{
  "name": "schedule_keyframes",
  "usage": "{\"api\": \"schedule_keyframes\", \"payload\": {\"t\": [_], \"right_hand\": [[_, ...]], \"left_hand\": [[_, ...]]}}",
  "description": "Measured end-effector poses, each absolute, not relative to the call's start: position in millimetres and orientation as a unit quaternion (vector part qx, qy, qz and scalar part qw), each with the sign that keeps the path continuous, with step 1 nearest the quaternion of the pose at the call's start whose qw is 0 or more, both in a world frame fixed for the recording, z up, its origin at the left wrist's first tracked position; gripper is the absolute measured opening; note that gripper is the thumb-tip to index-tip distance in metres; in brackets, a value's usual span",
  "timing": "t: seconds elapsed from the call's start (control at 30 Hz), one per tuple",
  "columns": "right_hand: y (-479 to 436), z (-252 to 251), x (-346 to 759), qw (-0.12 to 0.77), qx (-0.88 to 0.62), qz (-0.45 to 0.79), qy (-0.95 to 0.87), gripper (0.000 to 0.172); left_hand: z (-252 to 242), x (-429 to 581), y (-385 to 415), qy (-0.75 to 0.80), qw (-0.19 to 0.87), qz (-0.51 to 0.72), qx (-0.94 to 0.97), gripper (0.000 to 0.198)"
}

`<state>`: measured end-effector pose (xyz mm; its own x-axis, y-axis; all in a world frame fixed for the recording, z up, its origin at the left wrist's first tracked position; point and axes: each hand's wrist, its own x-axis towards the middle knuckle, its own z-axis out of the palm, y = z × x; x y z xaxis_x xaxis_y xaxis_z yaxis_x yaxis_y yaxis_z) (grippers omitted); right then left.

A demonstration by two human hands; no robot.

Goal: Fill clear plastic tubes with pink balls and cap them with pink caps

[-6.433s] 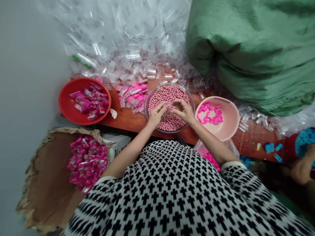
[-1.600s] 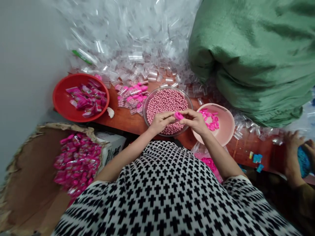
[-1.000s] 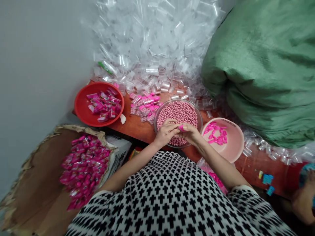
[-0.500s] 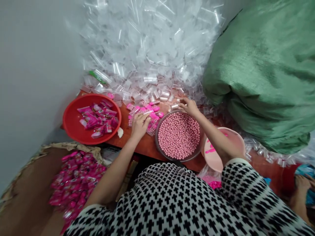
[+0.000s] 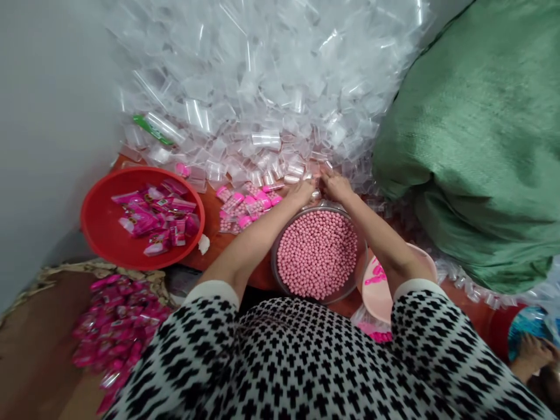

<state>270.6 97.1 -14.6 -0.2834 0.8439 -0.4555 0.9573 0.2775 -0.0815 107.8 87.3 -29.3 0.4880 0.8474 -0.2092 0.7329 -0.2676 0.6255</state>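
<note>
Just beyond the far rim of a bowl heaped with small pink beads, my two hands are close together. My left hand is bent in among small clear plastic containers, its fingertips partly hidden. My right hand faces it from the other side with fingers curled in; what they grip cannot be made out. Clear containers show between the hands. Left of them lie several bead-filled containers with bright pink caps.
A big heap of clear plastic containers rises behind. At left are a red basin of pink packets and a box with more pink packets. A pale pink basket and green sack stand right. Another person's hands work at far right.
My left hand has left the pink-capped containers and moved right, close to my right hand. My right hand stays by the bowl's far rim. The view has shifted slightly.
</note>
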Motion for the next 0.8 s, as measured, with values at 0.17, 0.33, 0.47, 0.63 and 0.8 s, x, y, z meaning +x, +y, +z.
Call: {"api": "schedule_keyframes", "payload": {"t": [0.17,0.33,0.47,0.63,0.8], "right_hand": [[92.7,-18.2,291.5,-0.024,0.631,-0.226,0.742,0.045],[52.2,7.8,312.5,-0.269,0.646,-0.295,0.651,0.04],[5.2,43.8,314.0,-0.291,0.624,-0.31,0.655,0.038],[-62.2,81.3,314.4,-0.043,0.621,-0.264,0.737,0.038],[-122.8,77.6,293.9,0.227,0.658,-0.201,0.69,0.032]], "left_hand": [[-32.5,119.1,97.5,0.426,0.315,-0.04,0.847,0.035],[-28.0,95.4,86.3,0.396,0.335,0.121,0.846,0.045],[-5.8,78.6,65.2,0.389,0.305,0.26,0.829,0.047],[44.3,55.2,10.4,0.38,0.269,0.187,0.865,0.047],[64.9,66.0,-57.3,0.352,0.217,-0.083,0.907,0.023]]}}
